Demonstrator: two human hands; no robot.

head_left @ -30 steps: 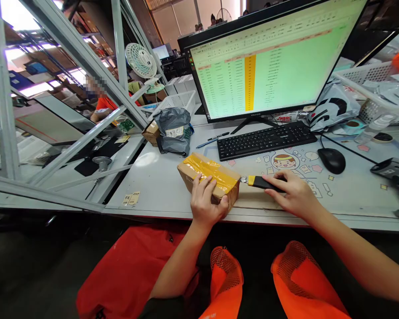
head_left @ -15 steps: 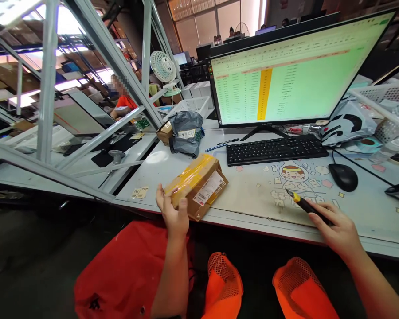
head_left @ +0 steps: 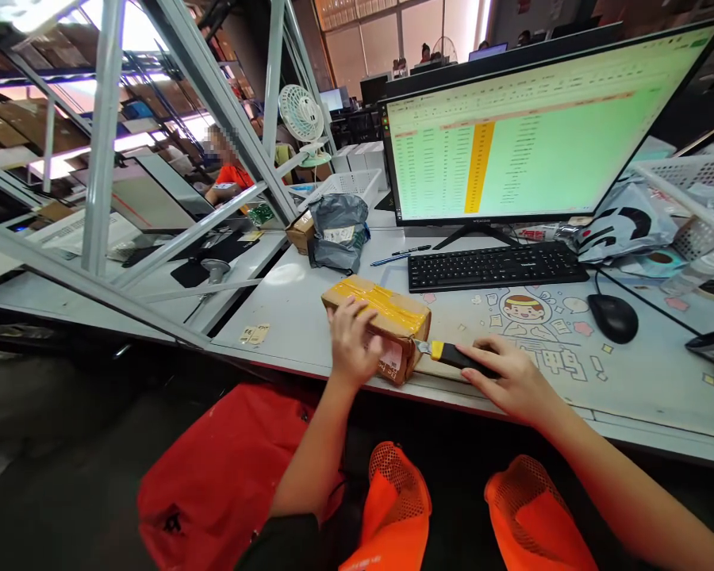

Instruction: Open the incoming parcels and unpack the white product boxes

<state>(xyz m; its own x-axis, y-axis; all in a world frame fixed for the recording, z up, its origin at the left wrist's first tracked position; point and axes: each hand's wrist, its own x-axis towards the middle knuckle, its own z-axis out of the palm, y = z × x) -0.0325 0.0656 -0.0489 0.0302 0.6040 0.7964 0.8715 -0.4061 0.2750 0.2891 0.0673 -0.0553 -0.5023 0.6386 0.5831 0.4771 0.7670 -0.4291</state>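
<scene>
A small cardboard box [head_left: 413,317] with yellow tape along its top sits near the desk's front edge, a white label on its front side partly covered. My left hand [head_left: 352,345] grips the box from its left, fingers over the taped top and thumb across the front. In my right hand [head_left: 512,377] is a black and yellow utility knife [head_left: 452,353], held with fingers wrapped round the handle. Its blade touches the box's right end, just under the top edge.
Behind the box lie a grey plastic parcel [head_left: 338,234] and pens [head_left: 396,258]. A keyboard [head_left: 497,266], monitor [head_left: 535,143] and mouse [head_left: 612,317] occupy the desk's right part. Metal frame bars [head_left: 214,103] rise at left. A person in orange [head_left: 232,174] sits beyond them.
My right hand has brought the knife leftward to the box's right end. The box has turned and shifted right, and my left hand has moved right, its fingers now over the top.
</scene>
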